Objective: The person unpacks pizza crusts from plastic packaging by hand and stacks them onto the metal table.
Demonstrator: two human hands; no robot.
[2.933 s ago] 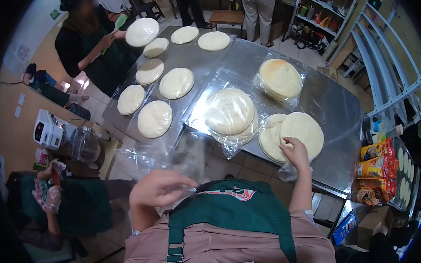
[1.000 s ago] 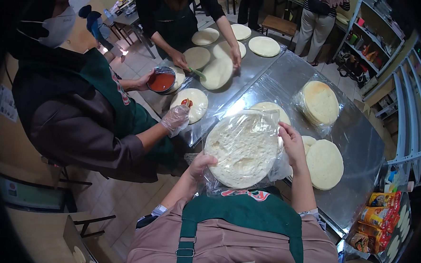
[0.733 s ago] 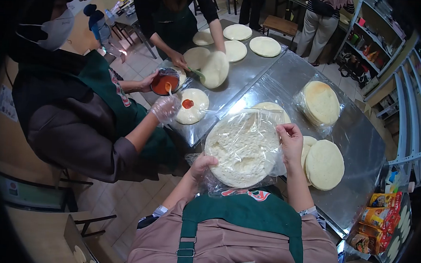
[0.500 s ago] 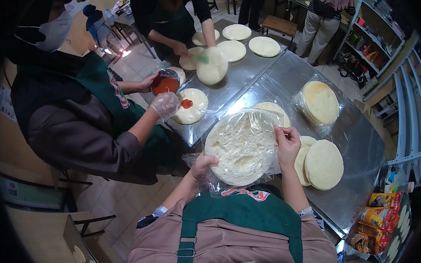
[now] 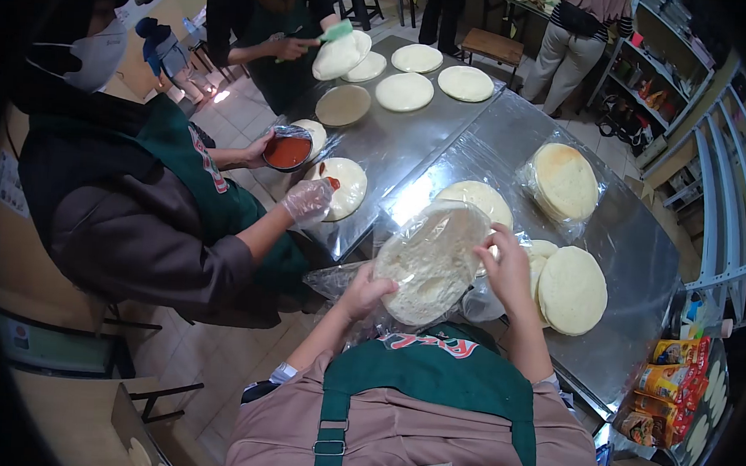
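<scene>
In front of my apron I hold a round flatbread (image 5: 433,261) in a clear plastic bag, its porous side facing me and tilted. My left hand (image 5: 366,292) grips its lower left edge, thumb on top. At the upper right edge my right hand (image 5: 502,261) has its fingers bent together; whether they pinch the bag or the bread's rim I cannot make out. Behind it a pale flatbread (image 5: 476,198) lies on the metal table (image 5: 632,272). Two overlapping flatbreads (image 5: 572,291) rest right of my right hand, and a bagged stack (image 5: 565,182) lies beyond.
At the left a co-worker's gloved hand (image 5: 308,203) is over a flatbread with red sauce (image 5: 335,183), a bowl of sauce (image 5: 288,153) in the other hand. Another person across the table holds a green brush (image 5: 336,31) and a flatbread. Colourful packets (image 5: 669,383) stand at the right.
The bagged flatbread has tilted and narrowed in view, and my right hand has shifted slightly lower along its edge. The person across has lifted a flatbread away from the table, up and left.
</scene>
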